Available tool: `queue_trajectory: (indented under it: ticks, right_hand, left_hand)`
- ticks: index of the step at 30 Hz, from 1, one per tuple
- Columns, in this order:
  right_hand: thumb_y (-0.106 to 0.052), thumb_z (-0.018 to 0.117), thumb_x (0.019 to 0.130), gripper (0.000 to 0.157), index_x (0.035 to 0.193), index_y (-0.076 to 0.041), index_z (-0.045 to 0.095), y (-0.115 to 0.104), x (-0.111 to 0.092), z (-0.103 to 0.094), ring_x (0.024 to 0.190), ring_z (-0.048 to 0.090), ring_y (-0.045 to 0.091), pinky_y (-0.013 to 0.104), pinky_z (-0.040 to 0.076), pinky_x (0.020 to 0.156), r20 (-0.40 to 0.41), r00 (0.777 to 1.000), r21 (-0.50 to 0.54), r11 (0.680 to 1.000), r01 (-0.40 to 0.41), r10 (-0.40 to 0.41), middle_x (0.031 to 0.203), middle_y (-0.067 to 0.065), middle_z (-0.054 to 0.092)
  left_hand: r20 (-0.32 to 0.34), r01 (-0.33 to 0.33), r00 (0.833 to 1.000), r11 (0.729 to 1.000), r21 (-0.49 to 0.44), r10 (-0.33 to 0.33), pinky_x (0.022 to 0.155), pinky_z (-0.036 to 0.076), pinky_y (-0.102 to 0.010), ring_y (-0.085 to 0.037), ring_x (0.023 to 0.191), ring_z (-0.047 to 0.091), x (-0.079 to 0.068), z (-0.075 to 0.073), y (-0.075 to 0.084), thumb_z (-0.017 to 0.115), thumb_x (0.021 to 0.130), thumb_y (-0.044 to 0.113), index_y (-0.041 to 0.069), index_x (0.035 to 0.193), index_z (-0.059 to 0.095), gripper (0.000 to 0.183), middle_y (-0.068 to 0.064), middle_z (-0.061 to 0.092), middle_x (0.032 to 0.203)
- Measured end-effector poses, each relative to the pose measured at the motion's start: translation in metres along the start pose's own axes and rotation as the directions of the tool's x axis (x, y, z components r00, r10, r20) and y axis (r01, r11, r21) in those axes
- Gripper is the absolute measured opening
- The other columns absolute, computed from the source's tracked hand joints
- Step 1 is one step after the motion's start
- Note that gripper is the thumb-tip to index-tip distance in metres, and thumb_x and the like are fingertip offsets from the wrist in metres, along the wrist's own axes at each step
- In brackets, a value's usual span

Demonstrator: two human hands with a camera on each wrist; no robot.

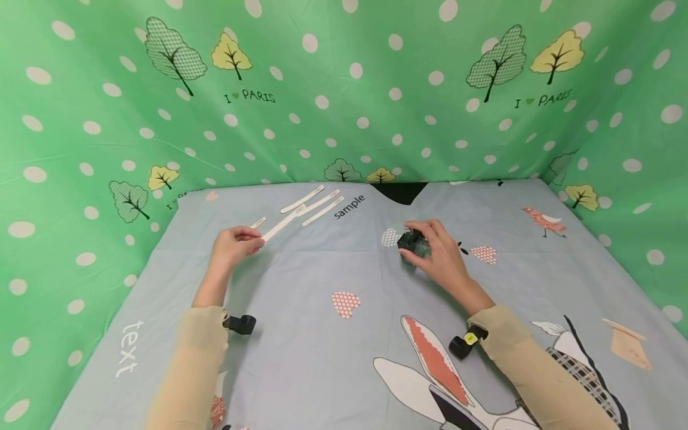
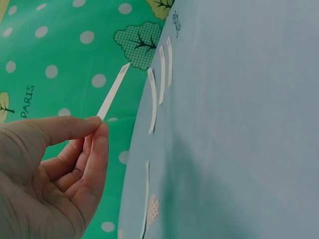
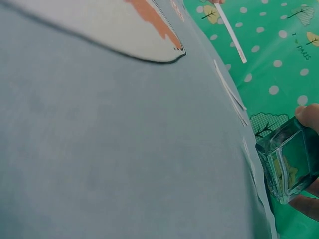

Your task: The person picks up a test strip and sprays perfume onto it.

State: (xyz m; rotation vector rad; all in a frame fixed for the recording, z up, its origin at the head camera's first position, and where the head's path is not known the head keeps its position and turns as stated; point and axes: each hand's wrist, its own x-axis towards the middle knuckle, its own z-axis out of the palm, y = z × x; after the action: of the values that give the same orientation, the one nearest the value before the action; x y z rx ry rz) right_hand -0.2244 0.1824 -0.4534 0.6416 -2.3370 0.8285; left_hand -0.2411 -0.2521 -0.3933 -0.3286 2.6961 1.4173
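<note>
Your left fingers [image 2: 94, 154] are pinched together at the tips against the thumb, gripping one end of a white paper strip [image 2: 114, 93]; the rest of it extends out over the counter [image 1: 301, 334], the far end bearing a small printed mark. On your right hand [image 1: 443, 258], thumb and fingers are parted by the width of one clear, green-tinted glass bottle [image 3: 284, 164], gripped from its sides above the right half of the counter. That bottle is the only container here, and you cannot tell from these views whether any liquid is in it.

Counting your strips, there are five: the one in your left hand [image 1: 232, 248] and four on the counter. Of those four, one loose strip [image 2: 146, 196] lies just beyond that hand, and three strips [image 1: 323, 211] lie in a group farther out, side by side, near the printed word "sample" [image 1: 349, 206].

Two black wrist devices [image 1: 242, 324], one per wrist, sit at your sleeves [image 1: 188, 364]. Past the far edge of the counter hangs a green dotted curtain [image 1: 344, 119].
</note>
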Motion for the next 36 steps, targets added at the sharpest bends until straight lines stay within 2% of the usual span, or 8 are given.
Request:
queue_trajectory:
  ticks: [12, 21, 26, 32, 36]
  right_hand:
    - [-0.024, 0.086, 0.078, 0.057, 0.129, -0.019, 0.061, 0.001, 0.0, -0.001, 0.086, 0.064, 0.027, 0.04, 0.06, 0.07, 0.005, 1.0, -0.006, 1.0, -0.004, 0.004, 0.111, 0.015, 0.059]
    - [-0.023, 0.086, 0.078, 0.058, 0.13, -0.019, 0.06, 0.002, 0.0, 0.0, 0.088, 0.065, 0.029, 0.04, 0.061, 0.071, 0.01, 1.0, 0.004, 1.0, -0.012, 0.012, 0.112, 0.016, 0.058]
    - [-0.023, 0.086, 0.078, 0.058, 0.13, -0.019, 0.06, 0.001, 0.0, 0.0, 0.086, 0.065, 0.029, 0.04, 0.06, 0.07, 0.005, 1.0, 0.007, 1.0, -0.007, 0.007, 0.112, 0.015, 0.058]
    - [-0.023, 0.086, 0.078, 0.058, 0.129, -0.018, 0.061, 0.001, 0.0, 0.0, 0.085, 0.065, 0.029, 0.04, 0.06, 0.069, 0.0, 1.0, 0.012, 1.0, -0.003, 0.003, 0.111, 0.015, 0.059]
    - [-0.023, 0.086, 0.078, 0.058, 0.129, -0.018, 0.061, 0.002, -0.001, 0.0, 0.084, 0.064, 0.028, 0.04, 0.059, 0.069, 0.003, 1.0, 0.012, 1.0, -0.005, 0.005, 0.112, 0.016, 0.059]
  left_hand:
    - [-0.015, 0.025, 1.0, 1.0, 0.011, -0.025, 0.077, 0.06, -0.023, 0.004, 0.069, 0.063, 0.001, -0.012, -0.012, 0.071, 0.091, 0.018, -0.003, 0.117, 0.064, 0.034, 0.012, 0.064, 0.08]
    - [-0.034, 0.054, 0.998, 0.998, -0.026, -0.055, 0.071, 0.058, -0.018, 0.005, 0.066, 0.063, 0.003, -0.02, -0.021, 0.071, 0.091, 0.016, -0.006, 0.119, 0.063, 0.036, 0.017, 0.061, 0.073]
    - [-0.031, 0.081, 0.996, 0.994, -0.079, -0.083, 0.067, 0.056, -0.014, 0.007, 0.065, 0.062, 0.005, -0.024, -0.029, 0.071, 0.09, 0.012, -0.007, 0.118, 0.062, 0.035, 0.02, 0.061, 0.069]
    - [-0.021, 0.1, 0.994, 0.984, -0.144, -0.104, 0.069, 0.057, -0.014, 0.007, 0.065, 0.063, 0.006, -0.029, -0.037, 0.071, 0.089, 0.008, -0.007, 0.114, 0.063, 0.03, 0.019, 0.062, 0.067]
    - [-0.023, 0.122, 0.992, 0.984, -0.131, -0.126, 0.07, 0.057, -0.014, 0.007, 0.065, 0.063, 0.006, -0.032, -0.042, 0.071, 0.09, 0.01, -0.007, 0.117, 0.062, 0.033, 0.02, 0.062, 0.067]
